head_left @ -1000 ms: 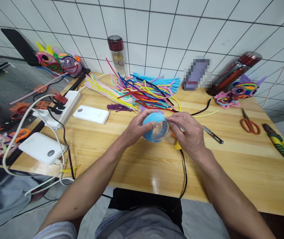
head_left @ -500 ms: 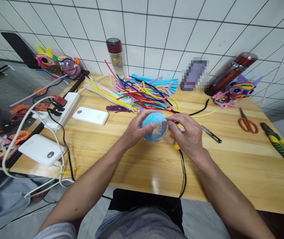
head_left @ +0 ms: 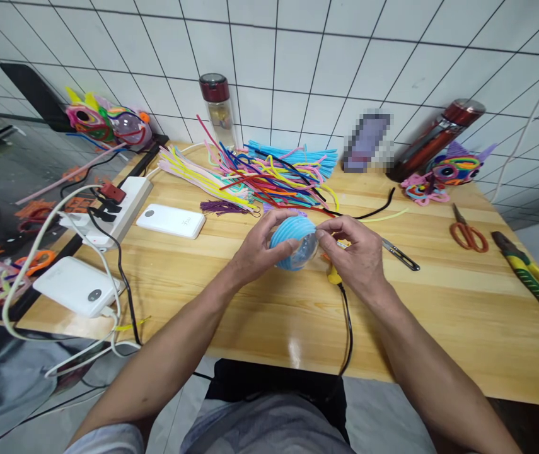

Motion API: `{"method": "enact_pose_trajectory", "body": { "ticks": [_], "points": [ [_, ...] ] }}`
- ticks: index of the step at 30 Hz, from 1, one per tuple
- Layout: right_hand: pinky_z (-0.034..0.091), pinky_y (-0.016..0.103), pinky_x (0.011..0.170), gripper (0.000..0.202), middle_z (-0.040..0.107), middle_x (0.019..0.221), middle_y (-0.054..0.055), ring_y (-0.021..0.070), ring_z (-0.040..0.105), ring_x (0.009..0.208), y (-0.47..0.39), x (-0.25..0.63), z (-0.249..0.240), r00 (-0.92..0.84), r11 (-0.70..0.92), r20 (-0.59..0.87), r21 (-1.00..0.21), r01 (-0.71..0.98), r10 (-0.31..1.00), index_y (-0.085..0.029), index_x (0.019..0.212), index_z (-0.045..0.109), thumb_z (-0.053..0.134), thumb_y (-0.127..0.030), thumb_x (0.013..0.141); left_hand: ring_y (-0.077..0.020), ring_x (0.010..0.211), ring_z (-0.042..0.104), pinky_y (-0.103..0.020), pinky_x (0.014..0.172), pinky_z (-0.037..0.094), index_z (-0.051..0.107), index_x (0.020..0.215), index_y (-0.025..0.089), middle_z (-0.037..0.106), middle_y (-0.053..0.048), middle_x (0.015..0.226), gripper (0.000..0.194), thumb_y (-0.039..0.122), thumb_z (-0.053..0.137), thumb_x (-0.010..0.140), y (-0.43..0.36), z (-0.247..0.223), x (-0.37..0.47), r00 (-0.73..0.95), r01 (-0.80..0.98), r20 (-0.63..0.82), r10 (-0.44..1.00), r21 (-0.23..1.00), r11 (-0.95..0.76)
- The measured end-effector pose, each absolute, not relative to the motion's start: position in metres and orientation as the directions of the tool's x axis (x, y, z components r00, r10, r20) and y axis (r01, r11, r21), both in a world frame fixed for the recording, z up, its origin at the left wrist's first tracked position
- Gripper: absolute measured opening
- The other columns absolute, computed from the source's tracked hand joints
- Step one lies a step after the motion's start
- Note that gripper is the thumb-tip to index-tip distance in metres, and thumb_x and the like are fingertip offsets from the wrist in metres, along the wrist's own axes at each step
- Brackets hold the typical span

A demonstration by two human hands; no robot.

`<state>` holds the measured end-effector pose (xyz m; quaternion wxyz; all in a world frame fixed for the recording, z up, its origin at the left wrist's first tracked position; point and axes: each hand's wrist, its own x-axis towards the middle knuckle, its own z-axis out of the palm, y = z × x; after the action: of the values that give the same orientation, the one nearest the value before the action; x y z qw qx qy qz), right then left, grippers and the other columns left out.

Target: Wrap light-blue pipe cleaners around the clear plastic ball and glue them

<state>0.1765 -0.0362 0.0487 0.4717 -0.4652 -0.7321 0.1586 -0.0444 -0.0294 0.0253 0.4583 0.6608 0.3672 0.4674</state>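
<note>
My left hand (head_left: 262, 248) is curled around a clear plastic ball (head_left: 306, 251), its thumb lying across the front. Rows of light blue pipe cleaner (head_left: 292, 228) wrap the ball's left and upper part, while the right part is bare and see-through. At the ball's right edge, my right hand (head_left: 355, 252) pinches the end of the blue pipe cleaner between thumb and forefinger; the fingertips hide most of that end. Partly covered by the right hand, a yellow-handled corded tool (head_left: 334, 275) lies on the table, its black cord running toward the front edge.
A heap of coloured pipe cleaners (head_left: 273, 176) lies behind my hands. To the right are thread snips (head_left: 401, 255), scissors (head_left: 468, 236) and pliers (head_left: 529, 271). White power banks (head_left: 171, 221) and a power strip (head_left: 120, 211) with cables occupy the left. Bottles and finished fish figures (head_left: 456, 169) stand along the wall.
Both hands keep their hold at nearly the same spot. The ball looks very slightly turned, and the whole view has shifted a little.
</note>
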Motion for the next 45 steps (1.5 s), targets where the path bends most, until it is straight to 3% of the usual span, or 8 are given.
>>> {"method": "enact_pose_trajectory", "body": {
  "ticks": [10, 17, 25, 30, 39, 45],
  "points": [
    [0.057, 0.031, 0.065, 0.008, 0.078, 0.082, 0.002, 0.0187, 0.072, 0.076, -0.036, 0.177, 0.055, -0.074, 0.315, 0.311, -0.862, 0.397, 0.947, -0.024, 0.083, 0.076, 0.073, -0.030, 0.087, -0.0326, 0.140, 0.063, -0.046, 0.119, 0.051, 0.063, 0.138, 0.023, 0.067, -0.014, 0.149, 0.062, 0.060, 0.080, 0.092, -0.031, 0.020, -0.045, 0.332, -0.011, 0.324, 0.886, 0.940, -0.340],
    [0.057, 0.031, 0.067, 0.017, 0.079, 0.088, 0.003, 0.0191, 0.072, 0.080, -0.029, 0.183, 0.049, -0.094, 0.158, 0.139, -0.955, 0.250, 0.986, -0.022, 0.088, 0.077, 0.080, -0.037, 0.080, -0.0333, 0.144, 0.061, -0.049, 0.121, 0.049, 0.059, 0.138, 0.024, 0.065, -0.014, 0.149, 0.061, 0.058, 0.080, 0.092, -0.031, 0.011, -0.040, 0.334, -0.015, 0.310, 0.890, 0.946, -0.323],
    [0.063, 0.040, 0.089, 0.033, 0.082, 0.112, 0.006, 0.0236, 0.077, 0.101, -0.028, 0.189, 0.051, -0.178, 0.063, 0.040, -0.990, 0.128, 0.983, -0.024, 0.110, 0.078, 0.086, -0.042, 0.083, -0.0327, 0.142, 0.060, -0.051, 0.124, 0.048, 0.058, 0.137, 0.024, 0.064, -0.015, 0.146, 0.056, 0.051, 0.081, 0.093, -0.032, 0.011, -0.039, 0.303, 0.000, 0.472, 0.827, 0.868, -0.496],
    [0.058, 0.043, 0.106, 0.039, 0.081, 0.126, 0.006, 0.0278, 0.074, 0.122, -0.031, 0.193, 0.059, -0.289, -0.014, -0.022, -1.000, 0.027, 0.957, -0.028, 0.125, 0.077, 0.084, -0.043, 0.089, -0.0321, 0.143, 0.059, -0.054, 0.123, 0.049, 0.057, 0.140, 0.027, 0.062, -0.014, 0.146, 0.056, 0.044, 0.082, 0.094, -0.033, 0.009, -0.036, 0.287, -0.017, 0.622, 0.728, 0.763, -0.646],
    [0.058, 0.040, 0.101, 0.058, 0.078, 0.136, 0.005, 0.0307, 0.070, 0.126, -0.035, 0.193, 0.068, -0.444, -0.173, -0.118, -0.981, -0.086, 0.888, -0.031, 0.136, 0.077, 0.086, -0.054, 0.083, -0.0339, 0.145, 0.057, -0.058, 0.123, 0.048, 0.052, 0.147, 0.029, 0.058, -0.015, 0.147, 0.060, 0.037, 0.080, 0.094, -0.042, 0.015, -0.028, 0.254, -0.014, 0.747, 0.614, 0.638, -0.770],
    [0.057, 0.043, 0.105, 0.058, 0.078, 0.139, 0.005, 0.0322, 0.070, 0.127, -0.032, 0.195, 0.060, -0.405, -0.062, -0.030, -0.996, -0.068, 0.914, -0.031, 0.136, 0.076, 0.084, -0.056, 0.084, -0.0390, 0.162, 0.042, -0.064, 0.133, 0.038, 0.037, 0.166, 0.031, 0.045, -0.018, 0.168, 0.077, 0.046, 0.074, 0.100, -0.042, 0.011, -0.029, 0.333, -0.002, 0.691, 0.641, 0.681, -0.733]
  ]
}}
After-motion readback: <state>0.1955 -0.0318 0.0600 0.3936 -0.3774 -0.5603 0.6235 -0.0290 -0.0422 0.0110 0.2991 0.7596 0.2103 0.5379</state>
